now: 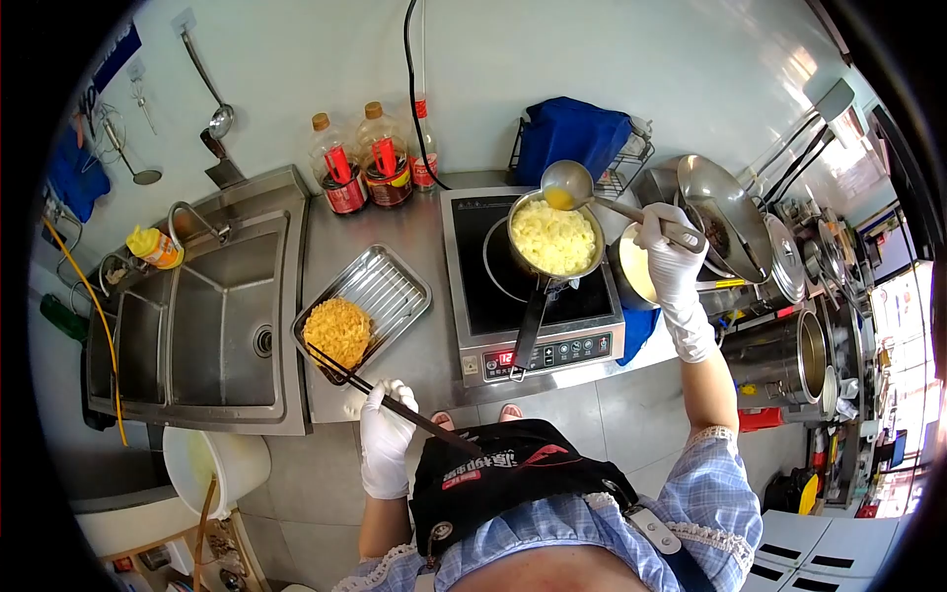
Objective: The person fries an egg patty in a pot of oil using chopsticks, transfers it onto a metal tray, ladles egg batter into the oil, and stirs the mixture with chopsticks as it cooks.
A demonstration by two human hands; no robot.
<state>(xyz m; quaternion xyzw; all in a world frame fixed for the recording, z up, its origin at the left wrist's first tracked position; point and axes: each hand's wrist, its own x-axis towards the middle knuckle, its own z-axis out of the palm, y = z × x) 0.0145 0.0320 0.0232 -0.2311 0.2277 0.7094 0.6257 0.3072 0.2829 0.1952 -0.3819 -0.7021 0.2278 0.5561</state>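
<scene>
My right hand (673, 252), in a white glove, is closed round the handle of a metal ladle (580, 180). Some yellow liquid shows in the ladle's bowl, which is at the far rim of a long-handled pan (529, 326). Pale yellow, bubbly-looking food (554, 239) fills that pan on the induction cooker (478, 212). Also gloved, my left hand (387, 434) grips a pair of long dark chopsticks (434, 426). Their tips reach the near edge of a metal tray (400, 281), where a golden, crumbly-looking mound (337, 333) lies at the left end.
Right of the cooker stands a pot (636, 264) of pale yellow contents, partly behind my right hand. A wok (725, 212) is beyond it. Bottles (387, 163) line the wall, and a double sink (222, 326) is at left. A white bucket (242, 464) stands below.
</scene>
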